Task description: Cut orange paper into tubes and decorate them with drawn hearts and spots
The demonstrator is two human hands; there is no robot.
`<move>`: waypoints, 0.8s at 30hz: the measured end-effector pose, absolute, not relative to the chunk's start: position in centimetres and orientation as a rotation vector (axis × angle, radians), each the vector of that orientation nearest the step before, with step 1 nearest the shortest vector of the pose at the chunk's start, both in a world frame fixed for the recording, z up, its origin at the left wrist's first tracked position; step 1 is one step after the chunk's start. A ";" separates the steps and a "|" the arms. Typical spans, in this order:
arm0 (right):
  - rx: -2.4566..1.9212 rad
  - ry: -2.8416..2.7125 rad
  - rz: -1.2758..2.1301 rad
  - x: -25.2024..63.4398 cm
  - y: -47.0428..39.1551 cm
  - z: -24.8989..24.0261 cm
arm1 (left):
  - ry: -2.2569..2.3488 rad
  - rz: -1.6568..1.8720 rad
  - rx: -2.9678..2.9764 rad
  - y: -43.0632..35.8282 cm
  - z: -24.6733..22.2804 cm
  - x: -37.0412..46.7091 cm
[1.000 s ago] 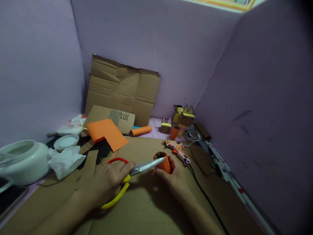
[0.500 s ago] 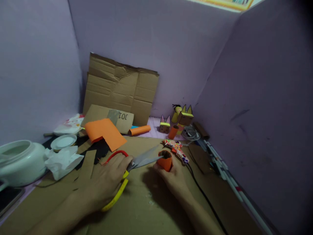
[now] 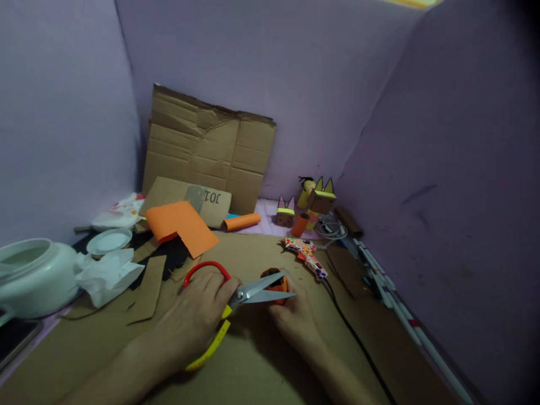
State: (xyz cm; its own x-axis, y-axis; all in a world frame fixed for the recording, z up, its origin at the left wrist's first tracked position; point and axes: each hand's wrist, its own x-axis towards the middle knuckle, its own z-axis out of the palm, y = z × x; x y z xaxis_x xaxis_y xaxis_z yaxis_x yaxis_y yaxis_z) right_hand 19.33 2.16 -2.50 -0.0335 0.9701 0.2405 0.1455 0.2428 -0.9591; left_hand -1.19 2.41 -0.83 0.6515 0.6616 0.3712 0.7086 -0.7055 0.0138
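My left hand (image 3: 196, 315) is closed around the scissors (image 3: 248, 289), which have one red and one yellow handle. Their blades are partly apart and point right, lying across the near side of an orange paper-covered tube (image 3: 278, 286). That short tube is wrapped by the fingers of my right hand (image 3: 297, 315), its dark open end facing up. Whether a blade touches or cuts the tube I cannot tell. Just beyond my right hand lies a flower-patterned glue gun (image 3: 306, 254) with a black cord.
Orange paper (image 3: 185, 222) and cardboard strips (image 3: 151, 287) lie at left, near a white pot (image 3: 46, 281) and crumpled tissue (image 3: 109, 275). Cardboard sheets (image 3: 211, 149) lean on the back wall. Two orange tubes (image 3: 242, 222) and cardboard animal figures (image 3: 321, 201) stand or lie behind.
The scissors have moved right, and their blades now lie in front of the tube rather than at its opening. The tube has shifted slightly left and down, and the blades are closer together.
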 end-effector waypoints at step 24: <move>-1.215 -1.460 0.841 19.3 2.1 -2.4 | -1.143 -0.601 -2.830 2.8 -2.2 -2.2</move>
